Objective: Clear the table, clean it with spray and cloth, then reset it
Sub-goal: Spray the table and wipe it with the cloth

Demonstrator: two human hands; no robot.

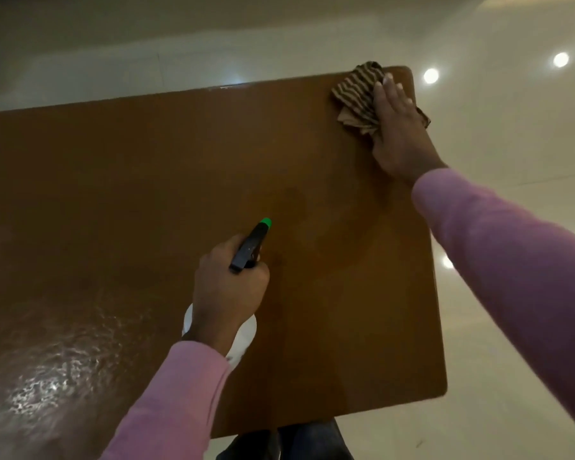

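Far right corner of table: cloth lies here, bunched, striped; one bit pokes past the right edge.
R hand: flat on the cloth, fingers straight, pressing down, not clenched round it.
L hand: wrapped tight round neck of spray bottle, near front-middle of table; green nozzle tip aims away from the person and a bit right. Can't tell if bottle base rests on the top or hangs above it.
Step (my guess): wipe stage, resetting not begun.
Risk 1: cloth sits right at the corner w/ no real grip on it, so one more push outward prob. sends it over the edge to the floor.
Risk 2: a squeeze now could throw mist toward the R sleeve rather than onto bare wood.
Risk 3: shiny streaky patch at front left looks wet; if left too long, poss. dries to marks.
Risk 4: leaning far w/ R arm, L hand may tip bottle.
Count: table 1; cloth 1; spray bottle 1; hands 2; pink sleeves 2.
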